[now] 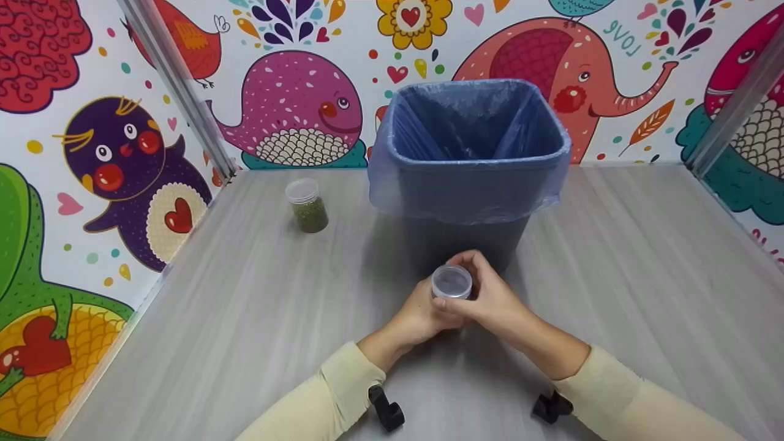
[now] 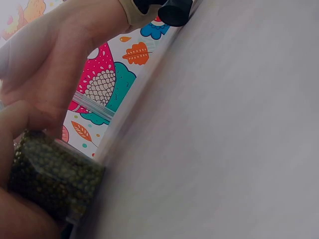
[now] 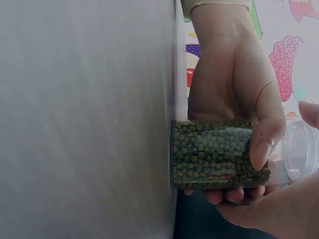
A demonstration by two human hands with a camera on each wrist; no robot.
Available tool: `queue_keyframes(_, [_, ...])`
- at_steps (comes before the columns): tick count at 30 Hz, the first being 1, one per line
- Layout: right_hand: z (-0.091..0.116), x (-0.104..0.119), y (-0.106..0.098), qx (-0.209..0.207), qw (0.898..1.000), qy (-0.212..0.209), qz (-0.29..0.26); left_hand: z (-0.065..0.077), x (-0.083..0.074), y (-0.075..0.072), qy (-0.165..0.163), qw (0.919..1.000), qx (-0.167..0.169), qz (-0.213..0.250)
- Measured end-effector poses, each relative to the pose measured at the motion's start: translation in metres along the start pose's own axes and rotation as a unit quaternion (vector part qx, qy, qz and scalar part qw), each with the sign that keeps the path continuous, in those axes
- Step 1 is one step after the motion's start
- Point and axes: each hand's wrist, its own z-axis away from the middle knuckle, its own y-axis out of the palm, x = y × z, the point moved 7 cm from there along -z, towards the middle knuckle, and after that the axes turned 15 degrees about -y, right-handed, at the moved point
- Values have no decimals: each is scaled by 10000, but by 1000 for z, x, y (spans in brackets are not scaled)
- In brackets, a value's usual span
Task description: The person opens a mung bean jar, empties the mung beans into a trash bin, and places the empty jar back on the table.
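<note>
A clear plastic jar point(image 3: 214, 154) of small green beans, like mung beans, stands upright on the table. My left hand point(image 1: 422, 311) grips the jar's body, its thumb point(image 3: 269, 142) lying along the side. Around the clear screw lid point(image 1: 452, 282) my right hand point(image 1: 493, 300) curls, thumb in front and fingers behind. The left wrist view has the beans point(image 2: 55, 177) between my left fingers, with the lid out of sight. A second jar of green beans point(image 1: 308, 211), lid on, stands farther back to the left.
Right behind my hands stands a dark bin point(image 1: 462, 239) lined with a blue plastic bag point(image 1: 471, 190). The grey wood-look table point(image 1: 257, 318) meets cartoon-printed walls point(image 1: 306, 104) at the back and sides.
</note>
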Motion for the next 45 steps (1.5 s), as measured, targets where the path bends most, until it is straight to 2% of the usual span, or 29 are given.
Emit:
queue_keyframes(15, [0, 1, 4, 401, 9987, -294, 133, 1, -2, -1, -1, 9996, -139, -232])
queue_keyframes(26, [1, 2, 4, 434, 9983, -275, 288, 2, -1, 0, 10, 9999, -10, -108])
queue_keyframes(33, [0, 2, 3, 156, 9994, -207, 212, 1, -1, -1, 50, 9993, -246, -278])
queue_keyframes(38, [0, 1, 1, -66, 9998, -49, 159, 0, -2, -1, 76, 9994, -213, -257])
queue_keyframes(45, [0, 0, 1, -43, 9999, 37, 135, 0, -1, 0, 41, 9998, -94, -171])
